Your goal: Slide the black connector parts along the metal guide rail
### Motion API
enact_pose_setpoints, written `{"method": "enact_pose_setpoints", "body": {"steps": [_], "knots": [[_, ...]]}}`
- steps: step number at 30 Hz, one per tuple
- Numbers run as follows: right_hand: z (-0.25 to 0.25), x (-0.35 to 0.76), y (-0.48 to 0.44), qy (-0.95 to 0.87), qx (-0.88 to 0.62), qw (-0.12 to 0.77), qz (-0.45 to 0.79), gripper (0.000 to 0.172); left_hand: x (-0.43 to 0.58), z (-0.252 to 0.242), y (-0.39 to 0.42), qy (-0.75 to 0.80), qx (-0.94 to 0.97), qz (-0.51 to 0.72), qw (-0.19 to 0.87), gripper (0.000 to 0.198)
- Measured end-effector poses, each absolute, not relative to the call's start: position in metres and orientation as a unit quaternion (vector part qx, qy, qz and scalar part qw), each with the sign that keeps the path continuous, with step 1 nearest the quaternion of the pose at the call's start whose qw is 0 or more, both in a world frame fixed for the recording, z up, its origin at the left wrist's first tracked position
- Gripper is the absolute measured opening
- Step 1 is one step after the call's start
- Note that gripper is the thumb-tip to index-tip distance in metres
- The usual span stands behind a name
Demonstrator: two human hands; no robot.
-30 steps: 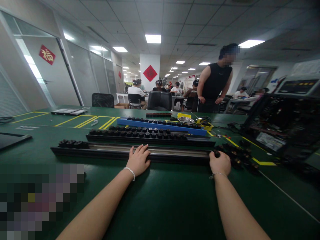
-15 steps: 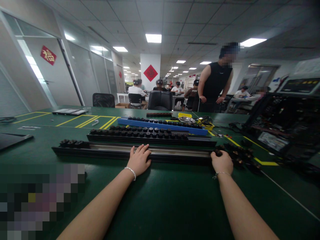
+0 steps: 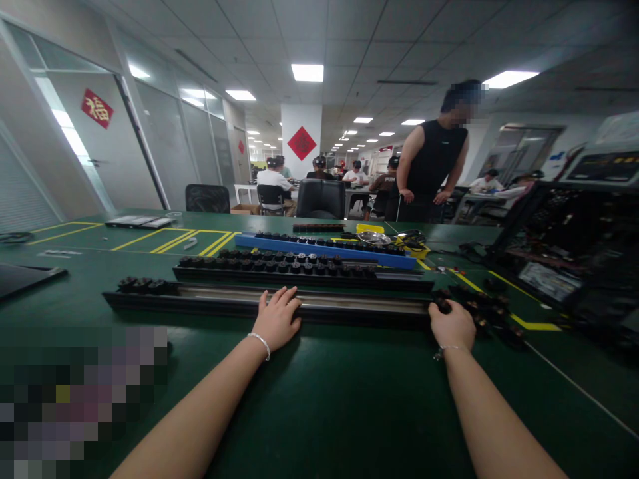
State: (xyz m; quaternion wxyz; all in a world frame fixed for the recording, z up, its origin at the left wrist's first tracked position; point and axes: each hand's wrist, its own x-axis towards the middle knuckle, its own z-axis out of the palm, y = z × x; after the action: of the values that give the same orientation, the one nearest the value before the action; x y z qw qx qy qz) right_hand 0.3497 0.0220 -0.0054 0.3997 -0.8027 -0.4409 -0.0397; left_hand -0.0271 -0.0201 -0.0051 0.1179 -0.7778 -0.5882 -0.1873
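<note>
A long black rail (image 3: 210, 306) with a pale metal channel lies across the green table in front of me. My left hand (image 3: 276, 319) rests on its middle, fingers stretched out and apart over the near edge and channel. Several small black parts (image 3: 142, 285) sit in a row at the rail's left end. At the right end, my right hand (image 3: 454, 327) is closed with thumb and fingers around a small black round part (image 3: 442, 305); its underside is hidden. A dark pile of similar black parts (image 3: 482, 307) lies just right of that hand.
Behind my rail stand a second black rail (image 3: 299, 271) full of black parts and a blue rail (image 3: 324, 251). A metal dish (image 3: 374, 237) and yellow tray (image 3: 370, 229) lie farther back. An open machine housing (image 3: 549, 266) stands right. A person (image 3: 432, 159) stands beyond the table.
My right hand has shifted slightly to the right, from the rail's right end toward the pile, with the black part in its fingers. My left hand has stayed on the rail.
</note>
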Motion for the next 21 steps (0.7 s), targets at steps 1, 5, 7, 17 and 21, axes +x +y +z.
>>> {"method": "enact_pose_setpoints", "body": {"steps": [1,5,7,17,21], "knots": [[-0.006,0.351,0.022,-0.439,-0.803,0.402,-0.04,0.045,-0.027,-0.005,-0.02,-0.588,-0.778,-0.187,0.118,0.03],[-0.006,0.354,0.022,-0.433,-0.802,0.408,-0.044,0.044,-0.027,-0.004,-0.02,-0.591,-0.777,-0.185,0.113,0.03],[-0.006,0.355,0.021,-0.43,-0.806,0.405,-0.041,0.045,-0.027,-0.004,-0.021,-0.592,-0.777,-0.184,0.111,0.03],[-0.009,0.364,0.023,-0.427,-0.804,0.411,-0.046,0.044,-0.026,-0.002,-0.022,-0.595,-0.775,-0.182,0.106,0.03],[-0.009,0.37,0.024,-0.414,-0.809,0.415,-0.04,0.042,-0.026,-0.003,-0.022,-0.594,-0.776,-0.183,0.11,0.029]]}}
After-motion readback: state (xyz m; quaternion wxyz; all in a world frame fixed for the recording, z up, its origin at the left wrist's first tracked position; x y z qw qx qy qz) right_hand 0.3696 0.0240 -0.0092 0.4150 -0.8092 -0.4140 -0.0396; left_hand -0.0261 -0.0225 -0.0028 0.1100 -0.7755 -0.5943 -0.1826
